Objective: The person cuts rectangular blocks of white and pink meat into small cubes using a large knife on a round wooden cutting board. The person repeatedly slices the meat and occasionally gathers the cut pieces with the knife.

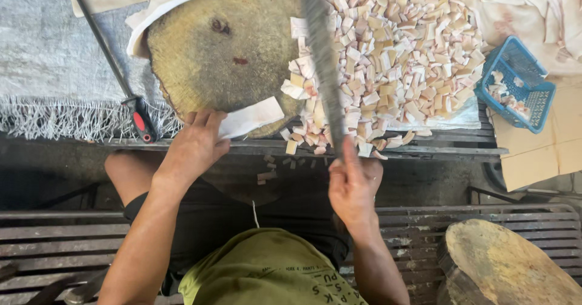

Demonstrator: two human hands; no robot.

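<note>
My right hand [353, 184] grips the handle of a long cleaver [321, 56], its blade seen edge-on and reaching up over a big pile of small pale meat cubes [400, 56]. My left hand [195, 144] rests at the near edge of a round wooden chopping block [224, 50] and touches a white strip of fatty skin [250, 118] lying on the block's front rim. The block's top is bare and worn.
A sharpening steel with a red and black handle [124, 87] lies left of the block on a grey cloth [48, 56]. A blue plastic basket [516, 83] with a few cubes sits at right. Another wooden block [509, 268] stands at lower right.
</note>
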